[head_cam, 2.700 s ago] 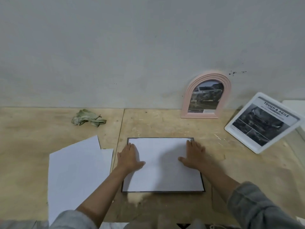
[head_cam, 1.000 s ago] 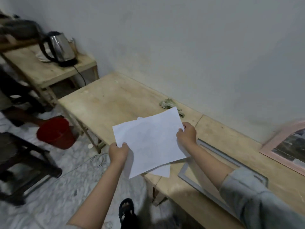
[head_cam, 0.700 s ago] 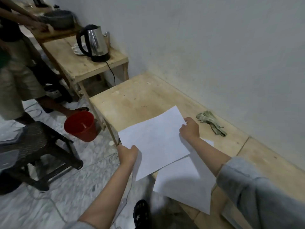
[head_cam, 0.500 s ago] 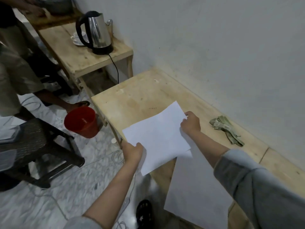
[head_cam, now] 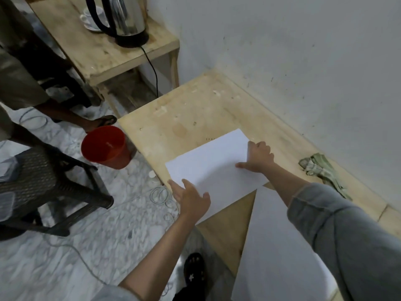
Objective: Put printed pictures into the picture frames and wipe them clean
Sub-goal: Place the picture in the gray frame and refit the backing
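Note:
A blank white sheet [head_cam: 213, 168] lies on the left end of the wooden table [head_cam: 195, 109], its near corner overhanging the edge. My right hand [head_cam: 258, 158] grips the sheet's right edge with the thumb on top. At the sheet's near left corner, my left hand [head_cam: 192, 197] hovers with fingers spread and nothing in it. A second white sheet [head_cam: 282, 246] lies nearer me on the table. A crumpled green cloth [head_cam: 321, 170] rests by the wall. No picture frame is in view.
A red bucket [head_cam: 104, 146] stands on the floor by the table's corner, next to a dark chair [head_cam: 43, 183]. A kettle [head_cam: 121, 18] sits on a lower side table [head_cam: 104, 53]. Another person's legs [head_cam: 32, 83] are at the left. Cables [head_cam: 160, 195] lie on the floor.
I turned left from the frame and lifted a sheet with both hands. The sheet has come down onto the table's left end, and my left hand has let go and opened.

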